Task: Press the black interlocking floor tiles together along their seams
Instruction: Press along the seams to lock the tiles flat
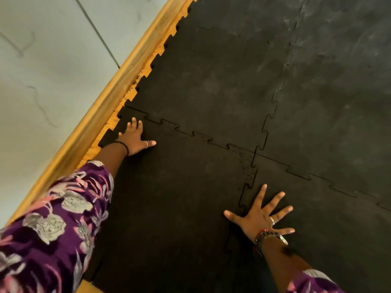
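the black interlocking floor tiles (211,85) cover the floor from the yellow wooden skirting board (118,81) outward, with four tiles meeting at a junction (255,152) near the centre of the view. the toothed outer edge of the tiles lies just beside the skirting board, with yellow floor showing in the notches.

the left hand (133,139) is flat, palm down, fingers extended, on the far corner of the near tile (169,197), close to the cross seam (190,134) and the wall edge. it grasps nothing. the placement suggests weight is applied where the corner tabs are least supported.

the right hand (261,216) is flat with fingers spread wide, palm down, straddling the lengthwise seam (243,199) just below the junction; the thumb lies on the near tile and the other fingers on the neighbouring tile (328,240). it holds nothing. the wide spread appears intended to load both sides of the seam at once so the tabs seat level.

the seams near the junction look closed but show as thin dark lines; whether they are fully flush cannot be determined.
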